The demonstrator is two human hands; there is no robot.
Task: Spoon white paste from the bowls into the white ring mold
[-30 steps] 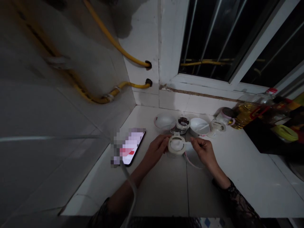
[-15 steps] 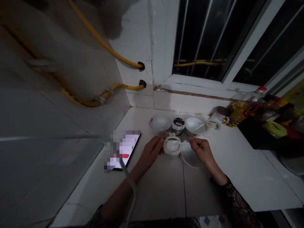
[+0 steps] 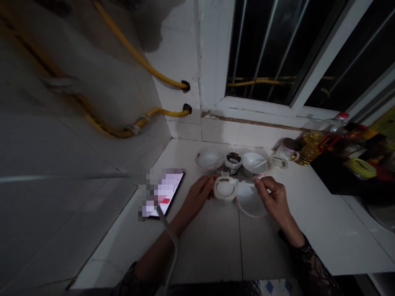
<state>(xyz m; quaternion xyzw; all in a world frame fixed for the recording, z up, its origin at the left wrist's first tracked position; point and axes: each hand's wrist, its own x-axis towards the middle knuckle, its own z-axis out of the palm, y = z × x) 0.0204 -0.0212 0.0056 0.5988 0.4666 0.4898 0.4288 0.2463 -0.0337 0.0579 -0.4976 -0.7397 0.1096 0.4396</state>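
My left hand (image 3: 199, 193) grips the side of a small round white container (image 3: 226, 189) holding white powder. My right hand (image 3: 273, 193) is pinched on a small white spoon handle (image 3: 258, 179) over a white bowl with a pink rim (image 3: 250, 199) that sits on the counter right of the container. Behind them stand a pink-rimmed bowl (image 3: 209, 158), a jar of dark stuff (image 3: 233, 160) and another white bowl with a spoon (image 3: 254, 163).
A lit phone (image 3: 165, 192) lies on the white tiled counter (image 3: 210, 242) to the left, a white cable running from it toward me. An oil bottle (image 3: 321, 139), cups and a dark tray of items crowd the right. Yellow hoses run along the wall; a barred window is behind.
My right hand has moved right, away from the container and over the pink-rimmed bowl. My left hand stays on the container. The view shifted slightly.
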